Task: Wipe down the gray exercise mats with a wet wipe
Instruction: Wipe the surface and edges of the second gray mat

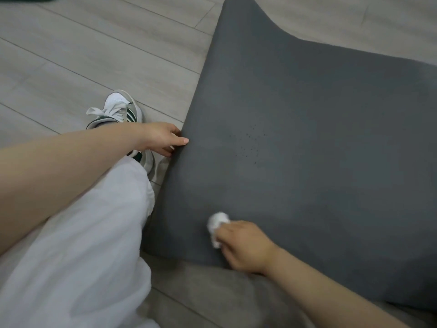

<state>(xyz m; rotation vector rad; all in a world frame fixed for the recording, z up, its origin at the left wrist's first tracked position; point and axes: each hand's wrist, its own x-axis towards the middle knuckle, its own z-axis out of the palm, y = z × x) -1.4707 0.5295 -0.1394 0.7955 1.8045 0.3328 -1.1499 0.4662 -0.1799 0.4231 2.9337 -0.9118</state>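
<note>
Head view, wiping in progress. Right hand (pixel 243 247) near the mat's near edge, fingers curled around a balled white wet wipe (pixel 218 224) pressed to the gray exercise mat (pixel 307 150). Left hand (pixel 163 137) at the mat's left edge, fingers bent over that edge, apparently pinning or gripping it, thumb extended; exact hold partly hidden. Mat flat on the pale plank floor (pixel 94 55), long axis running from the near edge up and slightly left toward the far narrow end at top centre. Cluster of small dark specks (pixel 250 145) at mid-mat, well apart from the wipe, not yet reached. No clear damp sheen to mark finished areas; progress judged early to middle, most of the surface probably left. White trouser leg (pixel 94 233) and sneaker (pixel 123 112) just beside the left edge.
</note>
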